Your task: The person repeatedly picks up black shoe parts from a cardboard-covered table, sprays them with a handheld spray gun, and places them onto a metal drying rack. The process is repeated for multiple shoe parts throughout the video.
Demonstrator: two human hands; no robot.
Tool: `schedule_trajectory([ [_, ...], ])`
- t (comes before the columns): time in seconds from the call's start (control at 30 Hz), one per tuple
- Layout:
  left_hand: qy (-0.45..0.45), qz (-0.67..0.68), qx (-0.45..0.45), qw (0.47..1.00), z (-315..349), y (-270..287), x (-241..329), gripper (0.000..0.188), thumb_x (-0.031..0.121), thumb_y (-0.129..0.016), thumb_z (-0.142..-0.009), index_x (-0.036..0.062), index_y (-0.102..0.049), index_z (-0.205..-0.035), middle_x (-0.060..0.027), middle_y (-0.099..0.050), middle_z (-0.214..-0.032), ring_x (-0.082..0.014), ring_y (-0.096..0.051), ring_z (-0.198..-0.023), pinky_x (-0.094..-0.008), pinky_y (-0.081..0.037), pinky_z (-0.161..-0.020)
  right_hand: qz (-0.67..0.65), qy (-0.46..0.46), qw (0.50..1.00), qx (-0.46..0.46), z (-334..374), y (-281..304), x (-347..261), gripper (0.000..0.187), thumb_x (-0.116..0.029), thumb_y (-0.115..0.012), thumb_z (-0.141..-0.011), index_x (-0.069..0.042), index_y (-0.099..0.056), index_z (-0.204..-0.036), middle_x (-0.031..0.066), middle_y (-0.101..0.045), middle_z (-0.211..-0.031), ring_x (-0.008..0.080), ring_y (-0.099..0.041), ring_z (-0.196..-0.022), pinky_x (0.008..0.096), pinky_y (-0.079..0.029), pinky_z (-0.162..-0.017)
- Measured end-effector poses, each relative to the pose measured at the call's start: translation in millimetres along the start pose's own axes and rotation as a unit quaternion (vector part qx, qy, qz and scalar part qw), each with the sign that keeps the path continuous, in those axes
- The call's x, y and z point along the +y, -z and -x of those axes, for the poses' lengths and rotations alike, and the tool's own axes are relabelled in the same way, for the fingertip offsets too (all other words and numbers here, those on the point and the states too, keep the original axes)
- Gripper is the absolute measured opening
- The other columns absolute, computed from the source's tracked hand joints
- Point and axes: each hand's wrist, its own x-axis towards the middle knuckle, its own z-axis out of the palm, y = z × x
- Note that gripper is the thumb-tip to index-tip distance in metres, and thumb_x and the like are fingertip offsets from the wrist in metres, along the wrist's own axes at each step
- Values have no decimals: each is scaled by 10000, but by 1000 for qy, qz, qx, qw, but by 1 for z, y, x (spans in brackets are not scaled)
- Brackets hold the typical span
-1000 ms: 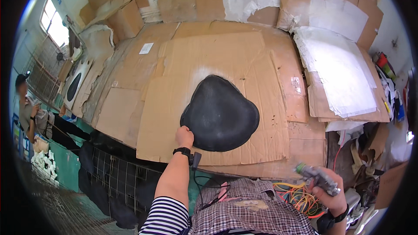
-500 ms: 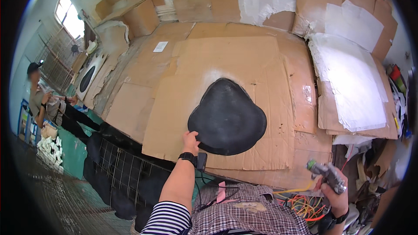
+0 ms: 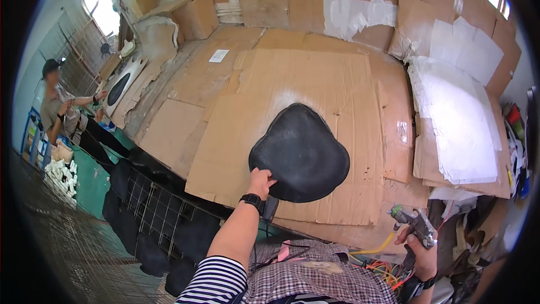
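Me in a short dark-and-white striped fabric sleeve [image 3: 216,281] and a brown-and-white checked cloth apron [image 3: 337,286].
Below my bare left hand [image 3: 260,183] I wear 1 black wrist strap with a boxy dark case [image 3: 253,200]; below my bare right hand [image 3: 420,250], 1 black wrist strap with a bulky dark case [image 3: 415,289]. The apron carries 1 pale tan patch [image 3: 324,267], with 1 pink fabric strip [image 3: 284,251] and thin black cable [image 3: 298,242] at its upper left.
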Motion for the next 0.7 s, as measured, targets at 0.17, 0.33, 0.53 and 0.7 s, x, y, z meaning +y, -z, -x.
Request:
schedule_trajectory([
  [0.17,-70,114,-172,976,24,-80,66,349,-99,-505,-766,93,-450,-1053,-87,-566,-933,-257,-606,-845,-498,-533,-796,20,10,1000,-14,2,-13,11,538,-236,-774,-779,38,-534,-1175,95,-643,-843,180,-638,-770,319,-520,-731],
  [0.33,-128,189,-264,937,38,-139,143,344,-101,-513,-792,93,-434,-1066,-90,-586,-915,-244,-619,-840,-475,-539,-792,41,-30,997,-54,4,-28,21,537,-163,-760,-772,22,-530,-1221,91,-649,-867,177,-642,-797,315,-515,-738],
  [0.53,-177,238,-367,882,88,-158,213,153,-53,-544,-808,45,-585,-918,-77,-631,-923,-223,-615,-871,-367,-519,-842,26,-28,995,-90,-2,-42,29,509,-59,-708,-786,16,-527,-1256,85,-649,-910,178,-639,-820,325,-515,-763],
  [0.7,-189,255,-384,867,133,-140,233,178,-43,-540,-817,52,-587,-960,-69,-631,-941,-218,-618,-896,-362,-516,-855,82,-5,994,-72,-24,-48,51,487,-34,-681,-794,6,-532,-1256,58,-635,-906,148,-617,-828,308,-504,-773],
])
